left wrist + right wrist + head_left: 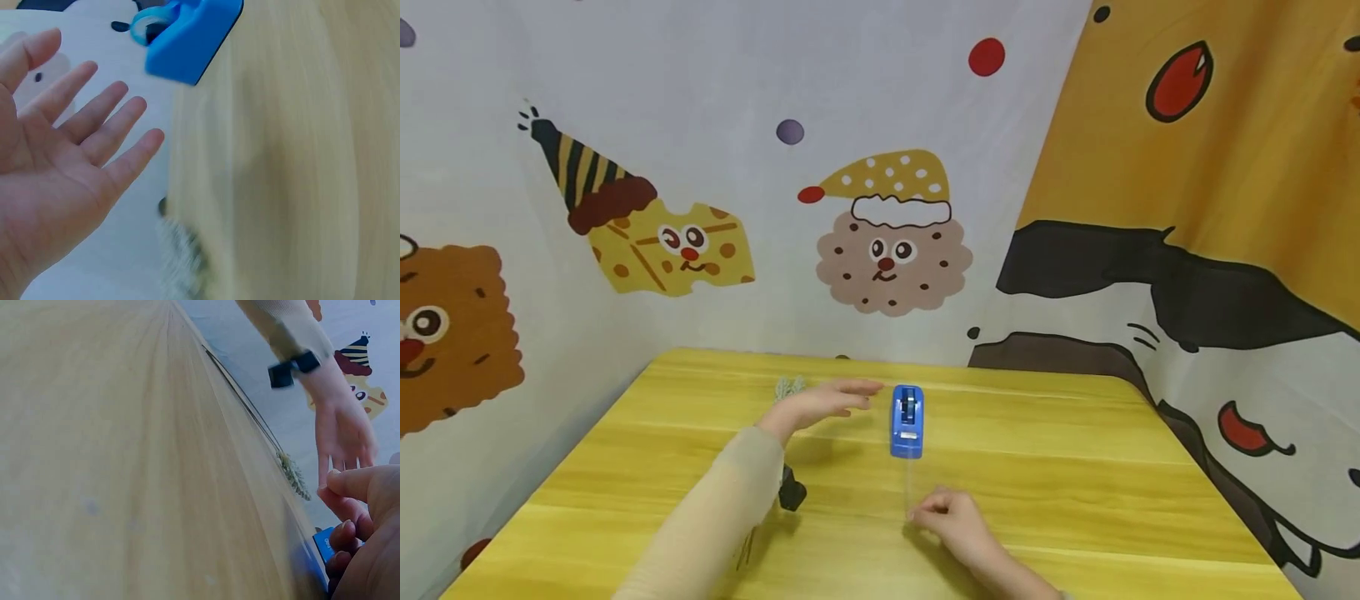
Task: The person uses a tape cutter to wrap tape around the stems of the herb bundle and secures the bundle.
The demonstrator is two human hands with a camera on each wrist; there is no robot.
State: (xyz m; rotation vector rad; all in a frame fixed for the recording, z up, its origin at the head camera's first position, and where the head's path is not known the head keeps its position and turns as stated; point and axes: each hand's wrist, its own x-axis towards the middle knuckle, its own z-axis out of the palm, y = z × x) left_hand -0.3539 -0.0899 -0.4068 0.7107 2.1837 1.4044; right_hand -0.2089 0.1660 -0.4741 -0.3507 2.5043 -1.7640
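A blue tape dispenser (907, 447) stands toward the back of the table, its tape roll (909, 404) set in the top. From its front edge a clear strip of tape (909, 483) stretches toward the person. The right hand (953, 523) pinches the free end of that strip between thumb and forefinger. Left of the dispenser, the left hand (823, 402) hovers with fingers extended and holds nothing. The left wrist view shows its open palm (62, 156) just below the dispenser (190, 47). In the right wrist view the right fingers (356, 484) hide most of the dispenser.
A thin-stemmed sprig with a pale green, fuzzy head (292, 475) lies on the table's left side, partly behind the left arm in the head view. A black wrist device (791, 490) sits on the left wrist. A cartoon-printed curtain (722, 150) hangs behind the wooden table (1075, 467).
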